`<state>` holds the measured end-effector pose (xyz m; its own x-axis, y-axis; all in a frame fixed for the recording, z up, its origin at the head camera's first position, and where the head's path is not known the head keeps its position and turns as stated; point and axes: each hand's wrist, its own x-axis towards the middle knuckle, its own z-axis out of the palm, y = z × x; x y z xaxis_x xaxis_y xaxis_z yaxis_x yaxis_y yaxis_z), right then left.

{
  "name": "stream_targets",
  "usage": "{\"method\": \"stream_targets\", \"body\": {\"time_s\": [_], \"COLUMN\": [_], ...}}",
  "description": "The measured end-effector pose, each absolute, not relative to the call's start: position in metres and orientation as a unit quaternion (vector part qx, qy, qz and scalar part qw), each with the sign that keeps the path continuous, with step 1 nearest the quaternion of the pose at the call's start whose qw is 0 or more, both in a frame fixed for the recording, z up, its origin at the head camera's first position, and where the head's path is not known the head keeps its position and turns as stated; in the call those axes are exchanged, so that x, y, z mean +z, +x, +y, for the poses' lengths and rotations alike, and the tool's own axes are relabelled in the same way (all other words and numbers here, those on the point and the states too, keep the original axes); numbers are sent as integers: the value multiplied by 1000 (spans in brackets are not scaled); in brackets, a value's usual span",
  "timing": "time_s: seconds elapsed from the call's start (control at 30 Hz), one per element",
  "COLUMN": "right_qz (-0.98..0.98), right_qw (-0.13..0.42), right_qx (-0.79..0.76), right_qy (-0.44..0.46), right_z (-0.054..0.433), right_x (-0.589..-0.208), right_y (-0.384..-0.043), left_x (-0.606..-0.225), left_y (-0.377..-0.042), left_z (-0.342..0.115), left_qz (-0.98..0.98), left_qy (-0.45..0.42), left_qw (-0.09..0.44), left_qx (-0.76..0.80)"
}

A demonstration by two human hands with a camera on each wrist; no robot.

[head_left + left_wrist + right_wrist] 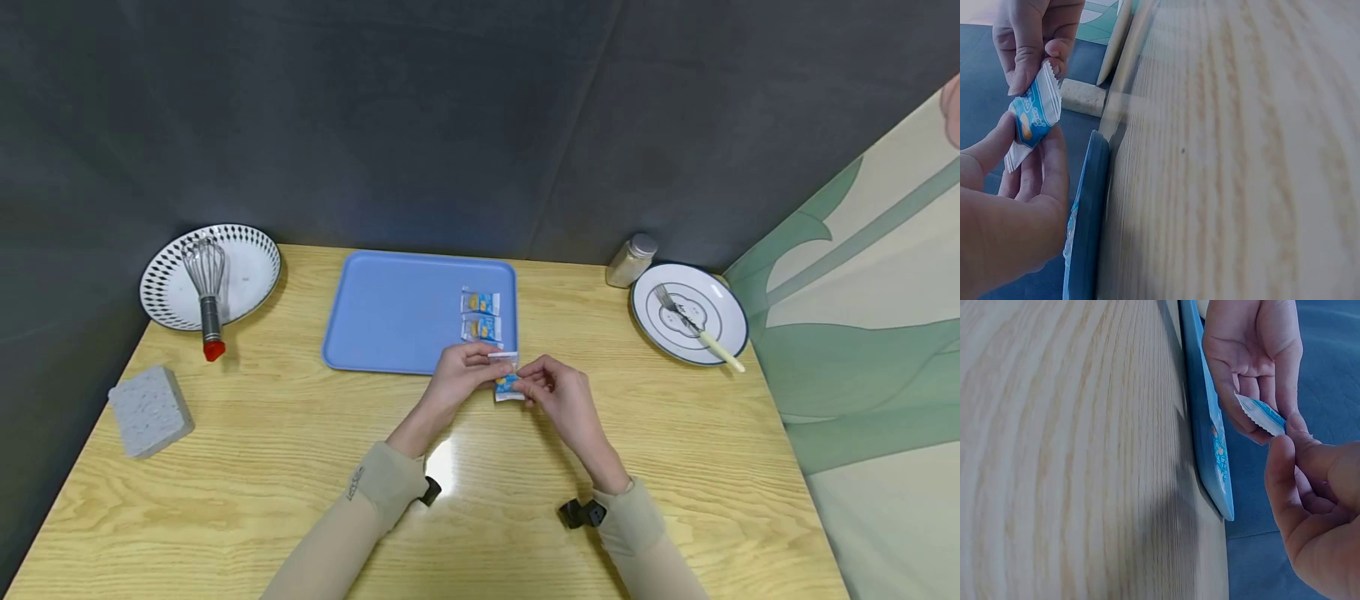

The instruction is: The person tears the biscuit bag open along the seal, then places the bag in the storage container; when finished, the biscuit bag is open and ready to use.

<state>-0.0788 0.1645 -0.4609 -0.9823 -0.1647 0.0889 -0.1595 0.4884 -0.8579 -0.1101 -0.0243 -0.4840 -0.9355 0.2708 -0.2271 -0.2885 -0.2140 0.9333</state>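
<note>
Both hands meet over the table, just in front of the right front corner of a blue tray (397, 312). Between them is a small snack packet (1036, 119) with blue and white printing and serrated ends. My left hand (459, 372) pinches the packet between thumb and fingers. From the other side, my right hand (561, 396) pinches its edge with thumb and forefinger, seen closely in the right wrist view. Two similar packets, a back packet (480, 302) and a front packet (481, 328), lie in a column along the tray's right side. Whether the held packet is torn cannot be made out.
At the left stand a patterned plate (255, 279) with a whisk (209, 292) on it and a grey sponge-like block (152, 412). At the right are a shaker jar (632, 261) and a white plate (652, 321) bearing a fork (697, 329). A dark curtain (375, 125) hangs behind.
</note>
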Motion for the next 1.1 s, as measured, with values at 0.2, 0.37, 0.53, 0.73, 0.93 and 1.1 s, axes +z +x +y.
{"method": "stream_targets", "body": {"time_s": [0.2,0.37,0.53,0.73,0.93,1.1], "right_qz": [860,856,865,871,869,858], "right_qw": [11,12,-11,-16,10,19], "right_qx": [-502,-506,-487,-481,-485,-505], "right_qy": [-89,-109,-118,-99,-102,-89], "right_z": [163,162,161,158,155,153], "right_x": [-461,-462,-460,-460,-459,-460], "right_y": [-78,-79,-83,-94,-102,-106], "left_x": [-486,-483,-481,-482,-482,-484], "left_y": [-110,-111,-111,-108,-109,-111], "left_z": [-24,-25,-26,-25,-24,-24], "left_qz": [599,609,627,654,694,701], "left_qy": [-5,-13,-28,-14,13,22], "left_qw": [188,188,174,167,149,132], "left_qx": [779,770,759,738,705,701]}}
